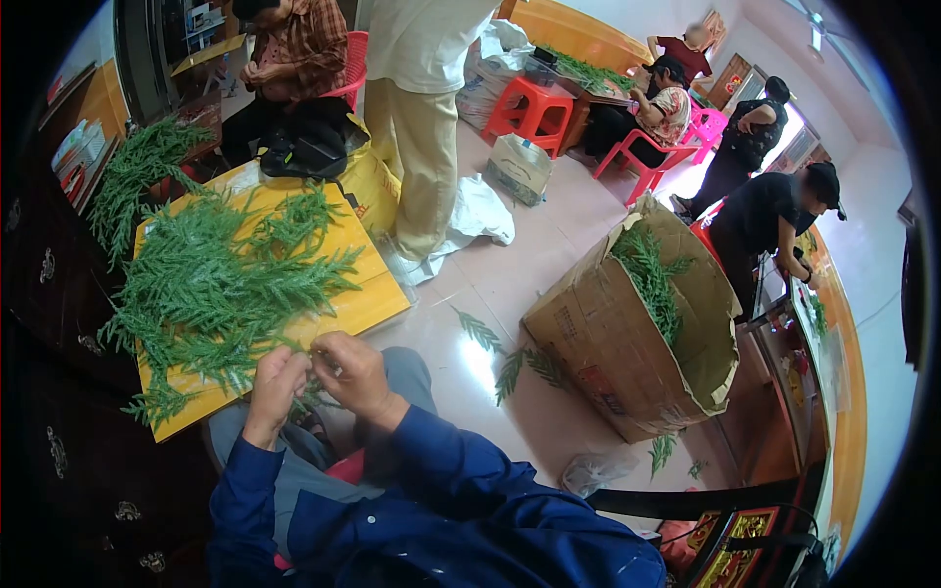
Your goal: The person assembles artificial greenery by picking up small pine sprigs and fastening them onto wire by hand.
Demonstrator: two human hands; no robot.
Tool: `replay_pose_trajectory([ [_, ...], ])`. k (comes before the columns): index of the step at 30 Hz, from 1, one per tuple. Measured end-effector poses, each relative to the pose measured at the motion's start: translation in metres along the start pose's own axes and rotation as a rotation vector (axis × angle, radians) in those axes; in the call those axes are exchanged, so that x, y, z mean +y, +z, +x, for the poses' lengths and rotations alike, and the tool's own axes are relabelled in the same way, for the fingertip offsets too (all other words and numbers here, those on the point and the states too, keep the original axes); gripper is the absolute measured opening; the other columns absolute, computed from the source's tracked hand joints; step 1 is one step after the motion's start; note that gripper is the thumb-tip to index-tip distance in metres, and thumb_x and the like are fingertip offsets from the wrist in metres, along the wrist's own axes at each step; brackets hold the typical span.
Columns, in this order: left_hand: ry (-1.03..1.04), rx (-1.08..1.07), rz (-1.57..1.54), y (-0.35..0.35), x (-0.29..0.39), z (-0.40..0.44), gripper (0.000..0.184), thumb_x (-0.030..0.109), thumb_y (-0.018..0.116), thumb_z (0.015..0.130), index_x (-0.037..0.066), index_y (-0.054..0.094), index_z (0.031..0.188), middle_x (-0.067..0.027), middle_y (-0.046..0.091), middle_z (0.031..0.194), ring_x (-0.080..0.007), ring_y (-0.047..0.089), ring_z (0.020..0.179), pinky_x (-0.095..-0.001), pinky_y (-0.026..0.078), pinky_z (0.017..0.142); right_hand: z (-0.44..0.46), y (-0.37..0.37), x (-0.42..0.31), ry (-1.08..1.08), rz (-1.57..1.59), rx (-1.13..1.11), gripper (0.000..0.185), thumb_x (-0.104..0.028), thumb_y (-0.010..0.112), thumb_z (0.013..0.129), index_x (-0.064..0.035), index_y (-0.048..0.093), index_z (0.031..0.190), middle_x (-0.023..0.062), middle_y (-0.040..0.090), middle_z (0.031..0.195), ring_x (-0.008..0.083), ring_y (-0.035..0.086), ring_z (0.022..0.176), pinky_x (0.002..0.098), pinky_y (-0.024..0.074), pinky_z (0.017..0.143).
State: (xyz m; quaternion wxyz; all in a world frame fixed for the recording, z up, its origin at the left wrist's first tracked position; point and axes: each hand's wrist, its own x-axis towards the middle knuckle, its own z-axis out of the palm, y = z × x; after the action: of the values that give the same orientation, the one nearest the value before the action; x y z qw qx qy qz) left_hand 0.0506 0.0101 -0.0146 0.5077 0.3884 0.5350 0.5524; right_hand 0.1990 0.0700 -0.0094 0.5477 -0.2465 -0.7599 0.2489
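My left hand and my right hand are close together above my lap, at the near edge of a yellow tabletop. Both are closed, with fingers pinched around a green artificial sprig, part of which shows below and between them. The fingers hide its stem, and I cannot make out any small part there. Just beyond my hands, a large heap of green artificial sprigs covers much of the tabletop.
A large open cardboard box holding more sprigs stands at right. Loose sprigs and a clear plastic bag lie on the floor. A black bag sits at the table's far end. A person stands beyond; others work around the room.
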Motion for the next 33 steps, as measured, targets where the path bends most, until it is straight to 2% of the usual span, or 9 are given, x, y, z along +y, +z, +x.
replay_pose_trajectory([
  [3,-0.002,0.0,0.002,0.001,-0.001,0.001,0.019,0.016,0.054,0.091,0.005,0.049,0.077,0.0016,0.047,0.064,-0.0034,0.038,0.048,-0.0207,0.031,0.043,-0.002,0.0,0.003,0.027,-0.004,-0.014,0.019,-0.002,0.064,0.073,-0.0051,0.057,0.09,0.0103,0.062,0.081,0.0288,0.062,0.074,0.0369,0.0492,0.065],
  [6,-0.038,0.011,0.014,0.003,0.008,-0.002,0.015,0.012,0.056,0.086,0.004,0.052,0.073,0.0023,0.046,0.058,-0.0037,0.038,0.047,-0.0214,0.029,0.043,-0.002,0.0,0.003,0.013,0.014,-0.039,0.018,-0.002,0.063,0.074,-0.0053,0.057,0.09,0.0103,0.062,0.08,0.0296,0.062,0.074,0.037,0.0493,0.065],
  [9,-0.009,-0.067,0.15,-0.01,0.008,-0.002,0.015,0.012,0.056,0.085,0.003,0.055,0.073,0.001,0.051,0.06,-0.0035,0.042,0.048,-0.0201,0.031,0.043,-0.003,-0.001,0.001,0.139,0.094,-0.145,0.019,-0.001,0.062,0.075,-0.0047,0.057,0.093,0.011,0.062,0.081,0.0296,0.062,0.076,0.0364,0.0492,0.066],
  [12,-0.003,-0.124,0.222,-0.024,0.002,0.0,0.016,0.013,0.056,0.085,0.003,0.057,0.073,-0.0002,0.055,0.062,-0.0037,0.046,0.05,-0.0195,0.032,0.045,-0.008,0.004,0.011,0.331,0.294,-0.268,0.019,0.001,0.061,0.078,-0.0034,0.057,0.096,0.0076,0.062,0.08,0.022,0.063,0.073,0.0313,0.049,0.066],
  [15,-0.031,-0.182,0.136,-0.03,0.006,-0.003,0.016,0.014,0.057,0.086,0.003,0.058,0.075,-0.0003,0.056,0.061,-0.0041,0.045,0.049,-0.02,0.034,0.046,-0.012,0.009,0.024,0.618,0.895,-0.374,0.018,-0.002,0.063,0.083,-0.0025,0.057,0.1,0.0024,0.062,0.086,0.0099,0.059,0.079,0.0248,0.0481,0.07],
  [18,-0.015,-0.232,0.14,-0.034,0.012,-0.005,0.017,0.015,0.057,0.086,0.003,0.058,0.074,-0.0007,0.056,0.062,-0.0043,0.046,0.049,-0.0203,0.037,0.047,-0.011,0.007,0.031,0.801,1.069,-0.526,0.02,0.0,0.062,0.084,-0.0014,0.055,0.103,0.0005,0.059,0.088,0.0077,0.056,0.081,0.0221,0.0469,0.074],
  [21,-0.029,-0.251,0.109,-0.038,0.014,-0.004,0.017,0.014,0.056,0.087,0.003,0.057,0.075,-0.0002,0.054,0.06,-0.0045,0.046,0.05,-0.0206,0.038,0.048,-0.015,0.014,0.03,0.8,1.013,-0.51,0.021,0.0,0.061,0.084,-0.0023,0.055,0.104,-0.0006,0.058,0.089,0.0073,0.056,0.079,0.0215,0.0465,0.073],
  [27,-0.046,-0.124,0.068,-0.025,0.004,-0.006,0.015,0.015,0.055,0.089,0.004,0.054,0.079,0.0023,0.047,0.057,-0.0044,0.042,0.049,-0.0214,0.036,0.045,-0.007,0.004,0.01,0.413,0.316,-0.349,0.012,-0.009,0.063,0.081,-0.0016,0.06,0.09,0.0073,0.064,0.078,0.0137,0.061,0.072,0.027,0.0479,0.066],
  [33,-0.042,-0.12,0.124,-0.02,-0.002,-0.004,0.016,0.018,0.052,0.091,0.006,0.053,0.081,0.0031,0.047,0.059,-0.0035,0.04,0.049,-0.0191,0.032,0.043,-0.007,0.003,0.008,0.377,0.227,-0.305,0.013,-0.01,0.063,0.077,-0.0013,0.059,0.086,0.0104,0.061,0.068,0.0178,0.062,0.061,0.0306,0.048,0.058],
])
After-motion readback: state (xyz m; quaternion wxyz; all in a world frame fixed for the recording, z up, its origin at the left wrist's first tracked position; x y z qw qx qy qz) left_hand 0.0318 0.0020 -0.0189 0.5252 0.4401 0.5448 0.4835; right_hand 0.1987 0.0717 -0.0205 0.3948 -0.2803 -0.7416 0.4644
